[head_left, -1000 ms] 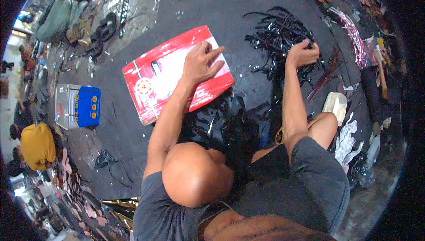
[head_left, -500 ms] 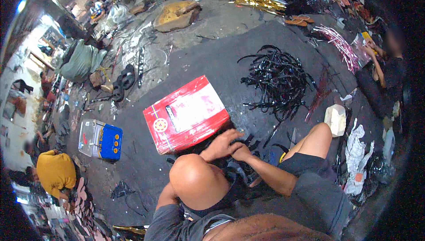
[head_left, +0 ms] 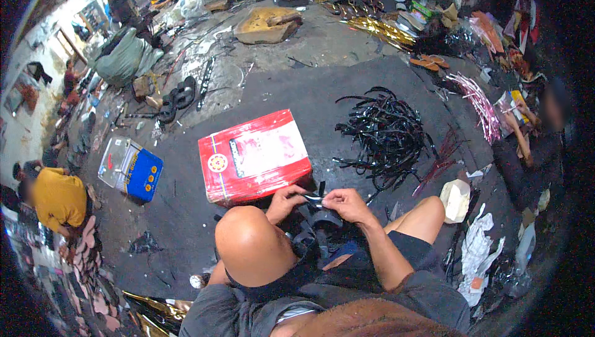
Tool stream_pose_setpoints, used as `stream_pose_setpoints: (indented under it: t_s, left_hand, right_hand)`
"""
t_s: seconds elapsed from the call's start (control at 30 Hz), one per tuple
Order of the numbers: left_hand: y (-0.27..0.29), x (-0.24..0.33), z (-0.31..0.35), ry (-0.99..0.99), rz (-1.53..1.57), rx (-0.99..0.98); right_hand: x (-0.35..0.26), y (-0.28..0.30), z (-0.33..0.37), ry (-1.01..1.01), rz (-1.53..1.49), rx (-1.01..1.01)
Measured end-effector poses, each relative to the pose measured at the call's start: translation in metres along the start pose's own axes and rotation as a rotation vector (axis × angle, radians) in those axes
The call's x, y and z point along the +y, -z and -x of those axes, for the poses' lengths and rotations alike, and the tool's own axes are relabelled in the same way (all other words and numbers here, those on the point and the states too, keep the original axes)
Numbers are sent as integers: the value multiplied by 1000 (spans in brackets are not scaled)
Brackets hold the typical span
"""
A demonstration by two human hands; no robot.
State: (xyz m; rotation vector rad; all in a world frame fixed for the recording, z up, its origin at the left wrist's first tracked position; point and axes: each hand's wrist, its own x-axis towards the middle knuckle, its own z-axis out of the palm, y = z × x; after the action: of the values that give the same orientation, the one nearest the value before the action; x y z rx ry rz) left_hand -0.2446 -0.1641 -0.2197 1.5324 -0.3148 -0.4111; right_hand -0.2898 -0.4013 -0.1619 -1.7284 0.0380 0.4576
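Between my raised knees, both hands pinch a short glossy black strip [head_left: 314, 198] that catches the light. My left hand [head_left: 286, 204] has its left end, close to the front edge of a red and white box [head_left: 255, 155]. My right hand [head_left: 348, 205] grips the right end between thumb and fingers. More black strips [head_left: 304, 242] lie below the hands, partly hidden by my legs. A large tangled pile of shiny black strips [head_left: 385, 135] rests on the dark mat beyond my right hand.
A blue tin with a transparent top [head_left: 144, 173] stands on the left. Right of my knee sit a whitish block [head_left: 455, 201] and crumpled white paper [head_left: 478, 256]. Pink strips [head_left: 476, 105] lie near a seated person at right. Gold strips [head_left: 381, 32] and a brown slab [head_left: 268, 25] are farther off.
My hands, close together half a second ago, are now apart with the strip showing between them. The view has shifted slightly, and the person at left in yellow has leaned.
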Motion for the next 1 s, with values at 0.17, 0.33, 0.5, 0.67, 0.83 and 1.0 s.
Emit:
stream_pose_setpoints:
  t_s: [0.17,0.33,0.5,0.67,0.83,1.0]
  left_hand:
    - [11,-1,4,177,671,4]
    - [23,21,8,286,-70,-80]
    - [89,80,44,362,-305,39]
    - [162,118,80,329,-394,113]
    - [200,146,104,61,-467,463]
    - [183,206,96,-63,-584,416]
  right_hand:
    - [9,-25,-6,96,96,88]
    - [14,17,-20,85,-79,227]
    - [-50,52,-11,49,-105,-25]
    - [-78,51,-37,-29,-60,-233]
    - [-63,41,-77,-10,37,-200]
    - [-87,37,-78,532,879,42]
